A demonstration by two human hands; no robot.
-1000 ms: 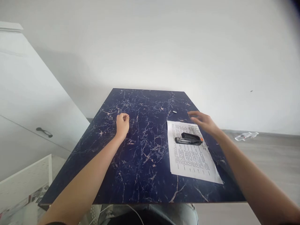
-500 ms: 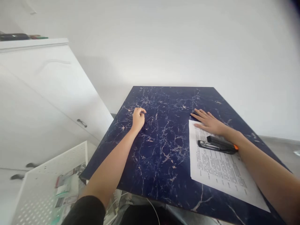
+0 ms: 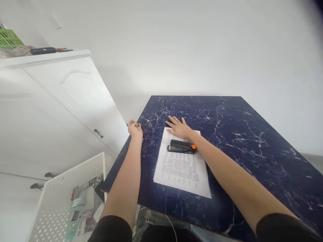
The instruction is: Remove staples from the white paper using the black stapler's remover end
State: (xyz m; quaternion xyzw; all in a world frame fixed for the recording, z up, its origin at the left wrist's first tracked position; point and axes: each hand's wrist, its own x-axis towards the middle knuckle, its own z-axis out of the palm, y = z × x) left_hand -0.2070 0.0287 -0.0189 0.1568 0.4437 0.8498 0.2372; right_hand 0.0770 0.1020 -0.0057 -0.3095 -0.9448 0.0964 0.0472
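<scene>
My right hand [image 3: 178, 128] lies flat with its fingers spread, across the top edge of a printed sheet of paper [image 3: 178, 181] on the dark blue marbled table. A black stapler [image 3: 180, 147] with an orange end rests on the paper, just below that hand and beside the wrist. The hand is not gripping the stapler. At the table's left edge, my left hand [image 3: 135, 128] is turned with its fingers curled in, and nothing shows in them. It is apart from the paper.
The table [image 3: 252, 148] stands near a white wall. Left of it are a white cabinet [image 3: 73, 101] with dark handles and a white perforated bin [image 3: 50, 201] holding small packets. On the cabinet sits a green basket [image 3: 10, 38]. A thin white cable [image 3: 172, 227] hangs at the front edge.
My right hand has moved left across the table, and the paper and stapler have come along with it. My left hand has shifted left to the table's edge and turned over.
</scene>
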